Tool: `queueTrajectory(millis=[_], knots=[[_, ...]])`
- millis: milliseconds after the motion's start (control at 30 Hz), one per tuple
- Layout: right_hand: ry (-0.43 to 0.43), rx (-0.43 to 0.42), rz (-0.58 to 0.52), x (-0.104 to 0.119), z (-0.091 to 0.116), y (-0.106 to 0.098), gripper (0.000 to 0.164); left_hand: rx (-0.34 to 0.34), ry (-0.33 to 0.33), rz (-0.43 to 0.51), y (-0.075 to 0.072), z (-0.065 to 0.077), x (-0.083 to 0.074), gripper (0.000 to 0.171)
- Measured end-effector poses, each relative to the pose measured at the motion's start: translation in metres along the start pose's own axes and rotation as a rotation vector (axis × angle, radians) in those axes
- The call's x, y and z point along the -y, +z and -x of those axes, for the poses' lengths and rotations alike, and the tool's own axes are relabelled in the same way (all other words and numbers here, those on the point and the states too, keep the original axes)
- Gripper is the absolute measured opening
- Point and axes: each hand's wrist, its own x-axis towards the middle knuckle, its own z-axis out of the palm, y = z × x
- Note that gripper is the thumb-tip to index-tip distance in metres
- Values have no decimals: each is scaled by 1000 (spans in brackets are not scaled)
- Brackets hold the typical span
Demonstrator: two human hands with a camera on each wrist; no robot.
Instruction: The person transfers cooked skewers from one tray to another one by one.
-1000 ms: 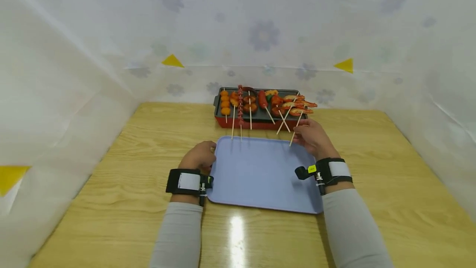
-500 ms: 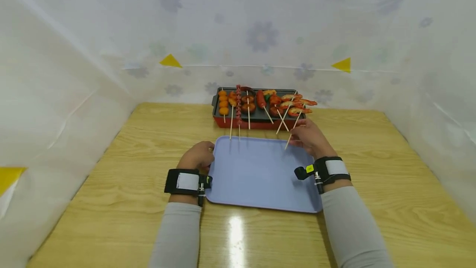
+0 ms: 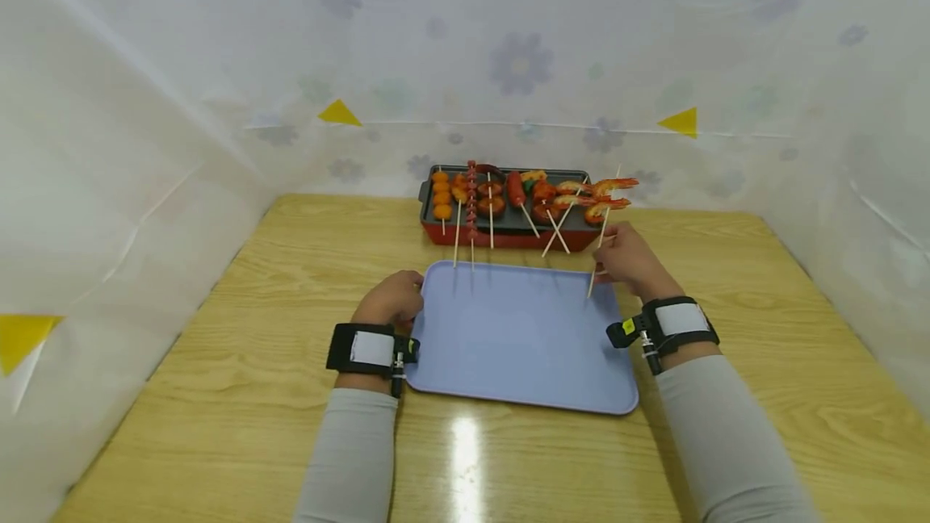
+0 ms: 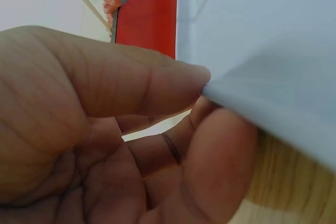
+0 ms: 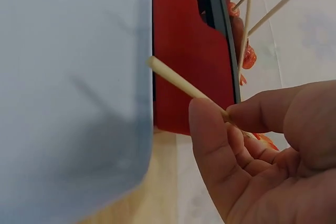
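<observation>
My left hand (image 3: 392, 297) pinches the left rim of a pale blue-lilac tray (image 3: 519, 337); in the left wrist view the thumb (image 4: 173, 85) lies on top of the edge, fingers below. Between thumb and fingertips, my right hand (image 3: 634, 262) holds the wooden stick of a shrimp skewer (image 3: 614, 186). Its orange-red shrimps stand up at the right end of a red and black tabletop grill (image 3: 501, 240). The stick's lower end (image 5: 176, 78) points down over the tray's far right corner. In the right wrist view the shrimps are mostly hidden behind the hand.
Several other skewers lie on the grill: orange balls (image 3: 441, 196), a long red meat skewer (image 3: 472, 200), round brown slices (image 3: 491, 207), a sausage (image 3: 515, 189) and more shrimp (image 3: 570, 202). Their sticks overhang the front. Pale flowered sheeting (image 3: 519, 63) surrounds the wooden table (image 3: 291, 265).
My right hand has moved a little to the right with the shrimp skewer, whose shrimps now reach past the grill's right end. The left hand keeps its place at the tray rim.
</observation>
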Motion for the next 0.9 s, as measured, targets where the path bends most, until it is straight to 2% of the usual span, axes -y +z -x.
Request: queueTrajectory(millis=[100,333,500,667,900], knots=[[-8,-12,84,2,0,-3,48,3,4,1,-1,0,0,59],[-36,-30,184,-2,0,-9,48,2,-13,-2,0,-2,1,57],[-61,-84,182,-5,8,-7,47,2,-7,23,2,1,1,56],[-112,-85,181,-1,21,-3,48,-11,17,-2,2,4,-1,54],[-172,-105,219,12,34,-1,48,-2,14,-37,1,3,0,54]])
